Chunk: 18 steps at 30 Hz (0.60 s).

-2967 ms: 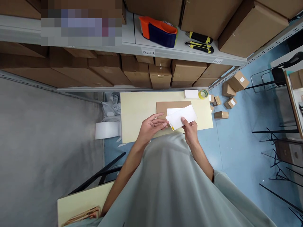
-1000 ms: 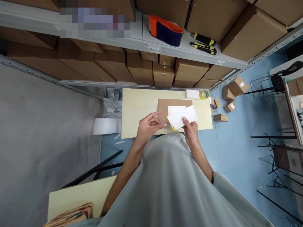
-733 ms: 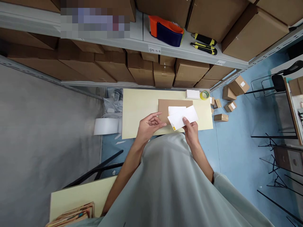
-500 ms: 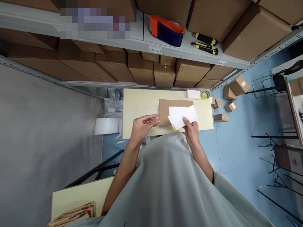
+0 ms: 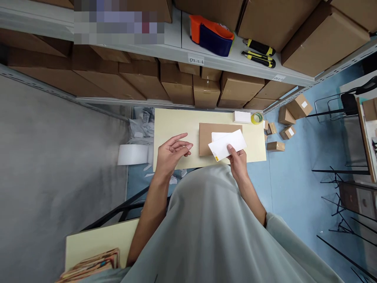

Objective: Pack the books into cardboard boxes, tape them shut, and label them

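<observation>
My right hand pinches a white paper slip, thumb on top; a small yellow mark shows at the slip's lower left corner. Beneath the slip lies a flat brown cardboard box on the cream table. A second white slip rests on the box, partly covered by the held one. Left of the box, my left hand hovers over the table with nothing in it, its fingers apart and the index finger stretched out.
On the cream table stand a white box and a yellow tape roll. Above hangs a shelf holding cartons, an orange-and-blue tape dispenser and utility knives. A white roll is at left; small cartons lie right.
My left hand has moved left, away from the box's edge, and its index finger has stretched out. My right hand still holds the slip in nearly the same place.
</observation>
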### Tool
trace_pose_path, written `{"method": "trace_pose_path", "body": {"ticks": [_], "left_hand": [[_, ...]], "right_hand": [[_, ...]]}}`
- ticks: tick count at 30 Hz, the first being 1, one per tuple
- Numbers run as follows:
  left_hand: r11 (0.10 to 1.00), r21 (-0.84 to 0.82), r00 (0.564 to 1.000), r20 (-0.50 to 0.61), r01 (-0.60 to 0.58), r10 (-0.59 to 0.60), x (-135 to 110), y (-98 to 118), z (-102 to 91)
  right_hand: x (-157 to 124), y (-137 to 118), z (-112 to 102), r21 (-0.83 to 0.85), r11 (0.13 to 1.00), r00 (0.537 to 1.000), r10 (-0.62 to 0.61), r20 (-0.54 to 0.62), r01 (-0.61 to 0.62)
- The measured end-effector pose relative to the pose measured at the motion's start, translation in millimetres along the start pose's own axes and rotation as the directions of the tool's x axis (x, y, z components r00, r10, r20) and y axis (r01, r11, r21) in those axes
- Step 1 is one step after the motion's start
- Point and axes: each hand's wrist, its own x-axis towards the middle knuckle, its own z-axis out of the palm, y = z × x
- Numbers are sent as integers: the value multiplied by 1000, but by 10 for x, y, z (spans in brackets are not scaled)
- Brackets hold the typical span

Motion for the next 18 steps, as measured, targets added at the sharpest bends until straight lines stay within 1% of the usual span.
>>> {"method": "trace_pose_path", "body": {"ticks": [5,11,14,18], "left_hand": [[1000,-13,999,32,-17,17,-11,36,37],[999,-30,997,64,-38,40,-21,61,81],[998,-55,996,77,-38,42,-22,58,98],[997,-77,995,92,-29,36,-30,54,109]], "right_hand": [[3,-10,16,0,1000,1000,6,-3,-6],[12,11,-17,1,1000,1000,15,-15,-15],[16,20,-26,12,1000,999,15,-33,-15],[17,16,-29,5,1000,1000,12,-29,-12]]}}
